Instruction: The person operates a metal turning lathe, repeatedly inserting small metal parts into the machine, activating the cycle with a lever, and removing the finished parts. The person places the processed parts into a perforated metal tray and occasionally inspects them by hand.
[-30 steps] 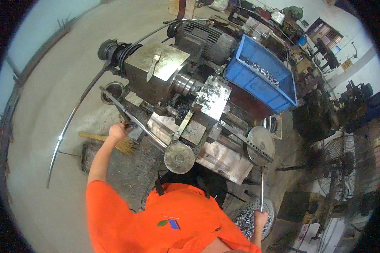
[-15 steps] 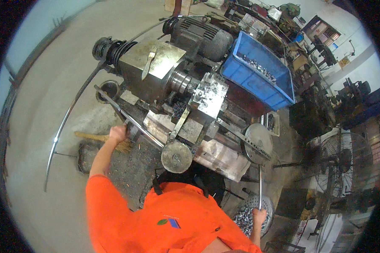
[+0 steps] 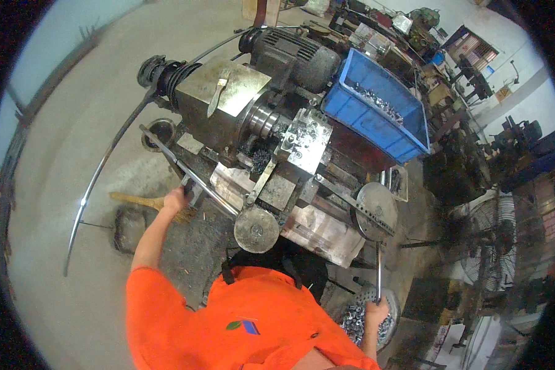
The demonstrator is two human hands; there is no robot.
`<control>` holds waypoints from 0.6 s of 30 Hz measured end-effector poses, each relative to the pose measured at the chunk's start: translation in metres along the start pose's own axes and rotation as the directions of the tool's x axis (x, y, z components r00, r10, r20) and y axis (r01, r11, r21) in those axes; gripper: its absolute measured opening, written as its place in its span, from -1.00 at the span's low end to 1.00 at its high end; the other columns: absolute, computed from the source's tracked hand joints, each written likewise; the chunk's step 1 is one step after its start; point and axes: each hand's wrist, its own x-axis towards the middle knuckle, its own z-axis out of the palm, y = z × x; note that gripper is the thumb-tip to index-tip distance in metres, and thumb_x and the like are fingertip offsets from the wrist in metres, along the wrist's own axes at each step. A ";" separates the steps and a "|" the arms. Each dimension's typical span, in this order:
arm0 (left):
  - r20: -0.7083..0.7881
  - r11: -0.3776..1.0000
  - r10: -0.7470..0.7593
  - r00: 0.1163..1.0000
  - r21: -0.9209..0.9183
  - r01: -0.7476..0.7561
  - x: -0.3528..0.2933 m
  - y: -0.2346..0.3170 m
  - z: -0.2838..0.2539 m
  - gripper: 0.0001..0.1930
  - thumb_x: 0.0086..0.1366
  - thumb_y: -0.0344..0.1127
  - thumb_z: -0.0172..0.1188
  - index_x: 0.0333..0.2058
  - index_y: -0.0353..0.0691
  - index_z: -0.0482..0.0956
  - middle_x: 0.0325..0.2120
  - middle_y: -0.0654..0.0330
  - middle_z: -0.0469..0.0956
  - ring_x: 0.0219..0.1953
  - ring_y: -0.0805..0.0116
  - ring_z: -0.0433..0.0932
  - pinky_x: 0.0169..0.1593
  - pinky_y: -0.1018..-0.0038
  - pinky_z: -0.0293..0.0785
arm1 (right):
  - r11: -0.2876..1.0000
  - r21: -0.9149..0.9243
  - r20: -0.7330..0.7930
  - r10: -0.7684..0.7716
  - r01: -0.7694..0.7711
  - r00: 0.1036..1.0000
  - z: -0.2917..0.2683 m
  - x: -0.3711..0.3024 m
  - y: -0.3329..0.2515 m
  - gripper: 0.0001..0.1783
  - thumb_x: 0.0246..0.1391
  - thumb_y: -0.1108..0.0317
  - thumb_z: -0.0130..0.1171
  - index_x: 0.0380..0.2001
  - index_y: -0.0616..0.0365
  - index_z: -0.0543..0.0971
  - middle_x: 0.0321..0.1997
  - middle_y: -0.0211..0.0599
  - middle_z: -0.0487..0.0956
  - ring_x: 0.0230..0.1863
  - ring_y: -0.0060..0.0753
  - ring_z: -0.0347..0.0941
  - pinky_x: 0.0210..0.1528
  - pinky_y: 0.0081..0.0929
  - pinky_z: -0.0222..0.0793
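A small metal lathe stands before me, its headstock (image 3: 203, 92) at the left and a shiny spindle (image 3: 263, 121) leading to a chip-covered tool block (image 3: 308, 140). My left hand (image 3: 176, 200) is closed round a dark handle (image 3: 186, 182) beside a long metal bar (image 3: 197, 180) at the near left. Low on the right, my right hand (image 3: 376, 310) grips the end of a straight steel lever (image 3: 379, 265), which runs up to a round metal disc (image 3: 376, 206). A smaller round handwheel (image 3: 256, 229) sits between my arms, with neither hand on it.
A blue crate (image 3: 376, 132) with small metal parts rests behind the tool block, next to a motor (image 3: 299, 58). A brush (image 3: 217, 95) lies on the headstock. Metal pieces fill a perforated basin (image 3: 385, 336) under my right hand. A broom (image 3: 135, 198) and a standing fan (image 3: 490, 243) flank the machine.
My right hand and the lever end have shifted slightly up and left. My left hand, still on its handle, sits slightly lower and to the right.
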 end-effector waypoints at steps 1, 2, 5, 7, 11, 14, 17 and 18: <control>-0.006 1.000 -0.014 1.000 -0.014 0.014 -0.002 -0.004 0.000 -0.50 0.04 0.05 0.09 -0.12 -0.14 0.38 -0.34 -0.11 0.51 -0.27 -0.04 0.49 -0.23 0.17 0.42 | 0.999 0.019 -0.050 -0.047 0.048 0.998 0.005 0.001 -0.002 -0.40 -0.50 0.31 0.11 -0.16 0.11 0.48 -0.36 0.02 0.51 -0.37 0.01 0.44 -0.29 -0.20 0.33; -0.008 1.000 0.016 1.000 0.008 -0.016 -0.003 -0.016 0.005 -0.51 0.04 0.04 0.09 -0.12 -0.16 0.39 -0.37 -0.10 0.52 -0.31 -0.01 0.51 -0.24 0.19 0.43 | 0.999 -0.023 -0.009 -0.026 0.026 1.000 0.006 0.004 -0.006 -0.38 -0.49 0.32 0.09 -0.13 0.10 0.46 -0.31 0.02 0.50 -0.35 0.04 0.44 -0.28 -0.15 0.33; 0.092 0.999 0.030 0.995 -0.033 -0.027 0.000 -0.043 0.009 -0.53 0.05 -0.02 0.10 -0.13 -0.20 0.43 -0.48 -0.05 0.53 -0.43 0.08 0.54 -0.29 0.27 0.44 | 0.997 -0.059 0.036 -0.054 0.056 0.998 -0.007 0.016 -0.008 -0.40 -0.46 0.28 0.11 -0.15 0.10 0.47 -0.31 0.00 0.50 -0.35 0.07 0.43 -0.29 -0.12 0.32; 0.293 0.979 -0.044 0.955 -0.177 0.100 -0.010 -0.040 -0.024 -0.55 0.05 -0.07 0.11 -0.13 -0.23 0.45 -0.57 0.00 0.54 -0.55 0.18 0.56 -0.35 0.32 0.45 | 0.990 -0.132 0.043 -0.034 0.040 0.999 -0.001 0.040 0.017 -0.42 -0.45 0.16 0.15 -0.20 0.11 0.48 -0.39 -0.02 0.50 -0.38 0.06 0.42 -0.34 -0.11 0.32; 0.059 0.909 -0.038 0.998 -0.412 0.059 -0.036 -0.055 -0.096 -0.65 0.08 -0.28 0.09 -0.15 -0.29 0.44 -0.64 0.09 0.52 -0.67 0.32 0.51 -0.53 0.43 0.44 | 0.939 -0.312 0.033 -0.140 0.143 0.990 0.005 0.112 0.057 -0.62 -0.40 0.21 0.13 -0.44 0.21 0.49 -0.48 0.01 0.49 -0.37 0.07 0.43 -0.30 -0.12 0.33; -0.225 0.880 -0.066 0.972 -0.472 -0.050 -0.029 -0.096 -0.135 -0.67 0.09 -0.29 0.08 -0.16 -0.27 0.45 -0.61 0.07 0.51 -0.60 0.29 0.50 -0.48 0.43 0.41 | 0.818 -0.525 0.116 -0.205 0.235 0.972 0.002 0.195 0.066 -0.68 -0.37 0.20 0.14 -0.49 0.19 0.54 -0.47 -0.06 0.50 -0.35 0.03 0.44 -0.28 -0.18 0.36; -0.491 0.993 -0.014 0.871 -0.109 -0.046 -0.056 -0.121 -0.193 -0.71 0.13 -0.27 0.07 -0.17 -0.24 0.46 -0.57 0.03 0.49 -0.50 0.30 0.48 -0.36 0.39 0.40 | 0.758 -0.583 0.108 -0.285 0.293 0.952 -0.018 0.229 0.007 -0.74 -0.34 0.22 0.15 -0.58 0.20 0.55 -0.36 -0.04 0.53 -0.27 0.01 0.44 -0.23 -0.22 0.37; -0.486 0.990 -0.071 0.871 -0.138 0.004 -0.063 -0.092 -0.219 -0.69 0.12 -0.22 0.04 -0.19 -0.24 0.48 -0.52 -0.03 0.50 -0.46 0.09 0.48 -0.35 0.30 0.37 | 0.832 -0.493 0.126 -0.221 0.255 0.967 -0.020 0.234 0.002 -0.75 -0.34 0.26 0.14 -0.57 0.22 0.55 -0.37 -0.03 0.53 -0.29 0.00 0.45 -0.23 -0.25 0.38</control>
